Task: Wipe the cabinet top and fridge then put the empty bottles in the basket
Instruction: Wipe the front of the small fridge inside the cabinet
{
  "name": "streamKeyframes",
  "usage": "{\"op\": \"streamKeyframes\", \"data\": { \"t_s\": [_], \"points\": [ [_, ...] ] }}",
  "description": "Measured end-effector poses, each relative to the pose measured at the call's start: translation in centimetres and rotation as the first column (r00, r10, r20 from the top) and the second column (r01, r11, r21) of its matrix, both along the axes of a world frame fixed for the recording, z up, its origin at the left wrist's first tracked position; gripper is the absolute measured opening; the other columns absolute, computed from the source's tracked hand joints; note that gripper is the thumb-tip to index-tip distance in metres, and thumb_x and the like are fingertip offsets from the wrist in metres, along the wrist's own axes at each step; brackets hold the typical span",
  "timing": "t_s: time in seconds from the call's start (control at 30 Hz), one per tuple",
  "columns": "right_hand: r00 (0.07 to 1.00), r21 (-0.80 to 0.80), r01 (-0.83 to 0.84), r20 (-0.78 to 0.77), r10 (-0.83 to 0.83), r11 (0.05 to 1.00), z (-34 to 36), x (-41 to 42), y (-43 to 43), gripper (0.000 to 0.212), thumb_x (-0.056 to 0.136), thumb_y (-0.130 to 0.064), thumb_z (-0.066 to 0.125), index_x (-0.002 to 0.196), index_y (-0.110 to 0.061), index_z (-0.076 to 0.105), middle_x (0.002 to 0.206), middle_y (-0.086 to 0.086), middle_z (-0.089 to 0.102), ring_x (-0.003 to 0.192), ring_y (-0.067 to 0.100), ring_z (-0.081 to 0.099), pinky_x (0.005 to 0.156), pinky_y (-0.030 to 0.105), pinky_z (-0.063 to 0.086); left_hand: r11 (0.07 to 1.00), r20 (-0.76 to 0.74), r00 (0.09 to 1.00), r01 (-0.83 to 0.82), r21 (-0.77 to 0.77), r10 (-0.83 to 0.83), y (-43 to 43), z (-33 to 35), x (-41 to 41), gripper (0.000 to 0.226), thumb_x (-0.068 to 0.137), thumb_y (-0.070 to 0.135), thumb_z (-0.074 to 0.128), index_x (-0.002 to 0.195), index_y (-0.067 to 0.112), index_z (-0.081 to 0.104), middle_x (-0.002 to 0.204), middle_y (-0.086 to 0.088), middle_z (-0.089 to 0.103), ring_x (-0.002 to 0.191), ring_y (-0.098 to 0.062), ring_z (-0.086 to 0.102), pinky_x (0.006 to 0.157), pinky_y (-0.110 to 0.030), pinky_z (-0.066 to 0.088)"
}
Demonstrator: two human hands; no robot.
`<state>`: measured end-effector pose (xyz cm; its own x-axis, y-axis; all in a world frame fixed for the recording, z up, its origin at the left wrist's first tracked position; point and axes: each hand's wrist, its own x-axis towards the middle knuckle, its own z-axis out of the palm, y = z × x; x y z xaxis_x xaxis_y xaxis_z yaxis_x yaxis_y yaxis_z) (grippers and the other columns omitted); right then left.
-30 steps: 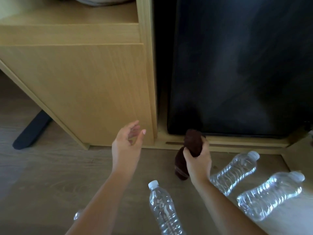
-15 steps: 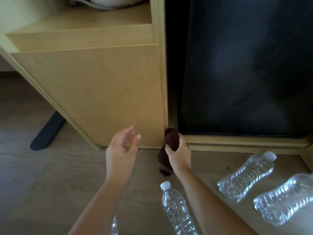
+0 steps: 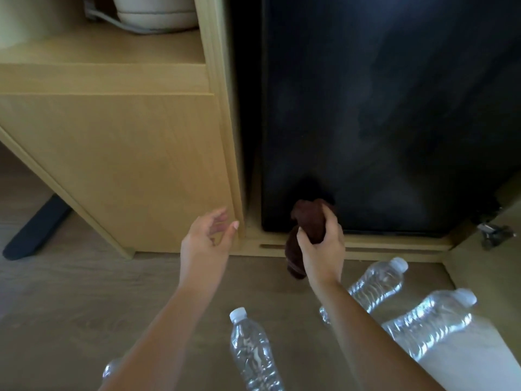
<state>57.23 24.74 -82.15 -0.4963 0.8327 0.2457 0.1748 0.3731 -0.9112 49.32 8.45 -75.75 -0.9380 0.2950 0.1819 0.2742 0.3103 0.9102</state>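
My right hand (image 3: 321, 249) grips a dark brown cloth (image 3: 308, 221) against the bottom edge of the black fridge door (image 3: 380, 122). The cloth's tail hangs down toward the floor. My left hand (image 3: 207, 238) hovers with relaxed fingers beside the lower corner of the wooden cabinet (image 3: 127, 170), holding nothing. Clear plastic bottles with white caps lie on the floor: one (image 3: 253, 354) between my forearms, one (image 3: 377, 283) right of my right arm, one (image 3: 434, 320) at the far right. Part of another bottle (image 3: 111, 368) peeks out under my left arm.
A pale round appliance base with a cord (image 3: 155, 15) stands on the cabinet shelf at top left. A dark furniture foot (image 3: 36, 230) rests on the wooden floor at the left. A metal hinge (image 3: 493, 232) sits at the right by an open cabinet door.
My right hand has carried the cloth rightward from the cabinet's corner back to the fridge's lower edge. The view has tilted up slightly. My left hand has kept its pose.
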Motion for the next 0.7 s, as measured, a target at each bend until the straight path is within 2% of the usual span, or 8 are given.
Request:
{"op": "streamKeyframes", "data": {
  "t_s": [0.03,0.1,0.17,0.23,0.37,0.57,0.63,0.7],
  "points": [
    [0.999,0.011,0.01,0.033,-0.011,1.0,-0.1,-0.5,-0.2,0.058,0.08,-0.018,0.064,0.131,-0.028,0.04,0.112,-0.003,0.047,0.093,0.004,0.043,0.07,0.003,0.032,1.0,0.004,1.0,0.006,0.001,-0.006,0.0,0.1,0.1,0.026,0.083,0.023,0.063,0.109,0.028,0.059,0.1,0.016,0.061,0.084,0.016,0.055,0.066,0.001,0.038],
    [0.983,-0.006,-0.033,0.179,0.033,0.999,-0.8,-1.2,-0.9,0.058,0.08,-0.019,0.064,0.132,-0.027,0.04,0.114,0.004,0.052,0.096,0.017,0.05,0.074,0.02,0.038,1.0,0.004,1.0,0.011,0.002,-0.011,-0.1,0.3,0.3,0.025,0.083,0.022,0.063,0.106,0.031,0.058,0.099,0.017,0.061,0.084,0.016,0.055,0.066,0.001,0.037],
    [0.92,-0.056,-0.153,0.358,0.163,0.987,-1.9,-1.2,-1.9,0.057,0.081,-0.022,0.063,0.133,-0.028,0.04,0.117,0.007,0.055,0.102,0.023,0.054,0.079,0.027,0.041,1.0,-0.01,1.0,0.006,0.001,-0.006,-0.2,0.6,0.3,0.024,0.083,0.022,0.063,0.104,0.033,0.058,0.1,0.016,0.062,0.084,0.016,0.055,0.068,0.0,0.038],
    [0.893,-0.073,-0.207,0.392,0.219,0.976,-2.3,-0.5,-2.3,0.055,0.081,-0.025,0.063,0.132,-0.029,0.042,0.118,0.007,0.056,0.104,0.022,0.054,0.083,0.027,0.043,1.0,-0.033,0.999,0.0,0.001,0.0,-0.1,1.2,0.2,0.024,0.083,0.023,0.063,0.106,0.031,0.059,0.1,0.015,0.063,0.086,0.015,0.056,0.069,-0.003,0.04],
    [0.95,-0.028,-0.181,0.253,0.182,0.983,0.7,1.7,-0.1,0.055,0.079,-0.025,0.065,0.128,-0.033,0.042,0.115,-0.001,0.056,0.103,0.016,0.054,0.082,0.024,0.043,0.999,-0.107,0.994,-0.017,0.028,0.02,1.6,3.2,0.2,0.028,0.083,0.023,0.063,0.111,0.025,0.06,0.099,0.017,0.061,0.086,0.017,0.053,0.069,0.0,0.037],
    [0.996,0.036,-0.034,-0.076,0.037,0.999,9.0,6.6,5.2,0.053,0.074,-0.016,0.069,0.108,-0.049,0.046,0.104,-0.012,0.063,0.097,0.004,0.057,0.078,0.018,0.042,0.995,-0.288,0.957,0.064,0.072,-0.04,6.7,8.2,1.5,0.033,0.085,0.019,0.06,0.119,0.02,0.056,0.113,0.009,0.054,0.1,0.0,0.052,0.079,-0.008,0.037],
    [0.992,0.085,0.023,-0.126,-0.012,0.996,11.9,7.7,7.0,0.053,0.075,-0.014,0.069,0.113,-0.045,0.048,0.108,-0.006,0.062,0.1,0.009,0.057,0.084,0.023,0.043,0.992,-0.294,0.956,0.051,0.118,-0.014,8.0,9.6,1.9,0.035,0.086,0.02,0.059,0.121,0.021,0.053,0.121,0.01,0.05,0.107,-0.001,0.048,0.083,-0.01,0.036],
    [0.986,0.154,0.066,-0.163,-0.04,0.986,15.0,8.1,8.5,0.052,0.076,-0.014,0.069,0.12,-0.036,0.049,0.113,-0.003,0.059,0.101,0.009,0.055,0.085,0.014,0.04,0.986,-0.266,0.964,0.031,0.162,0.014,8.8,10.4,2.2,0.037,0.087,0.021,0.057,0.123,0.022,0.05,0.126,0.008,0.047,0.11,-0.002,0.045,0.089,-0.018,0.036]
  ]
}}
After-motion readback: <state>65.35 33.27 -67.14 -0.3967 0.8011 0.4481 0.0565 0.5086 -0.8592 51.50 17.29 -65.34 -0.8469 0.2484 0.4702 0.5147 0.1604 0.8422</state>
